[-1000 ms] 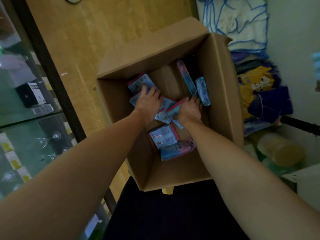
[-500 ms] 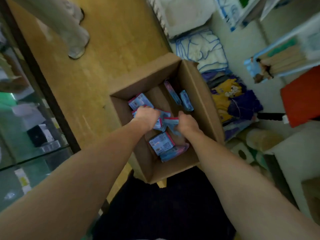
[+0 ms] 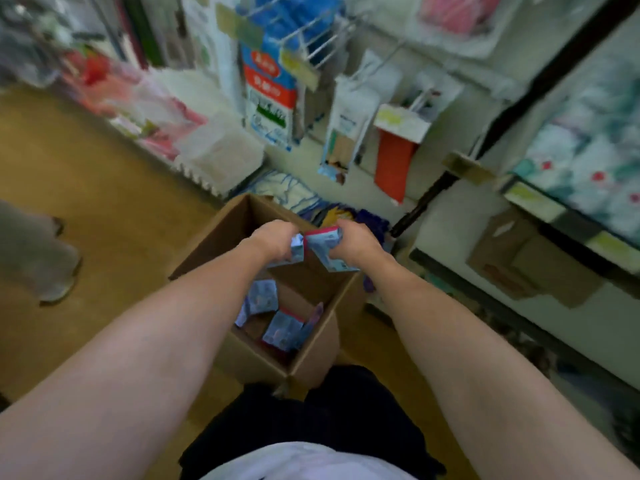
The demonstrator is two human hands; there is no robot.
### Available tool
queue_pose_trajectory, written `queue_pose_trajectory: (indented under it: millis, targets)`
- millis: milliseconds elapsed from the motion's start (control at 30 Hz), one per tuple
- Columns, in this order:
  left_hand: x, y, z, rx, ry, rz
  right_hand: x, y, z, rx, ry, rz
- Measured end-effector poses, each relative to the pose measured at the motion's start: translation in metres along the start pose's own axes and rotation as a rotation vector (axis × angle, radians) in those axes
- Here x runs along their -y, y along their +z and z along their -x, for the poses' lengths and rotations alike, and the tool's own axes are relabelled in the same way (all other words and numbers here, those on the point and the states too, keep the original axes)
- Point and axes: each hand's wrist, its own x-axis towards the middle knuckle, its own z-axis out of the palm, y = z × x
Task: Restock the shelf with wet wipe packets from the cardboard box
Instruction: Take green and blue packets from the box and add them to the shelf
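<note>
Floor (image 3: 86, 188): wooden, yellow-brown; the cardboard box stands on it, and a leg and shoe of another person (image 3: 52, 268) are far to the left of the box.
Shelf unit (image 3: 540, 216): to the right of the box and above it, with price labels on the edge; the view is blurred, so I cannot tell which level is for the wipes.
Hanging goods (image 3: 270, 88): on hooks behind the box, a blue-and-red pack and an orange one (image 3: 394, 161); details are not readable.
Cardboard box (image 3: 214, 251): open, flaps up, in front of the person's knees.
Packets inside the box (image 3: 284, 329): a few blue wet wipe packets with a red edge lie loose on the bottom, near the close wall.
Left hand (image 3: 275, 239): above the box opening, its fingers curled around a blue packet (image 3: 297, 247); how many it holds I cannot tell.
Right hand (image 3: 356, 242): just beside the left one, fingers closed on a packet with red top (image 3: 323, 247), which hangs partly out below the hand.
Step, as I judge: the packets are lifted out and must go to the shelf.
Risk: the right packet seems held only at one part, so it may slip and fall back in the box or on the floor.
Risk: both packets touch between the hands; if one hand pulls away fast, it may drag the other loose.
Risk: the hooks stand near the way to the shelf, and an arm may knock the hanging goods.
</note>
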Motion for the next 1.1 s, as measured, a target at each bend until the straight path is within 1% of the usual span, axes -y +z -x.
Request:
queue_pose_trajectory:
  millis: [133, 233, 467, 600, 700, 933, 1100]
  targets:
    - [-0.067, -0.04, 0.005, -0.043, 0.161, -0.056, -0.033, -0.05, 0.053, -0.164, 0.089, -0.087]
    - [-0.122, -0.064, 0.011, -0.056, 0.232, -0.123, -0.065, -0.085, 0.093, -0.236, 0.154, -0.123]
    - [-0.255, -0.108, 0.033, -0.123, 0.407, -0.252, -0.155, -0.153, 0.179, -0.318, 0.28, -0.106]
    - [-0.348, -0.124, 0.055, -0.169, 0.517, -0.356, -0.22, -0.187, 0.234, -0.299, 0.291, -0.035]
    - [-0.423, -0.122, 0.072, -0.215, 0.586, -0.373, -0.275, -0.209, 0.281, -0.282, 0.337, -0.016]
    - [-0.601, -0.089, 0.104, -0.261, 0.741, -0.499, -0.414, -0.231, 0.39, -0.326, 0.496, -0.078]
    - [-0.699, -0.066, 0.121, -0.247, 0.831, -0.484, -0.494, -0.236, 0.444, -0.372, 0.555, -0.087]
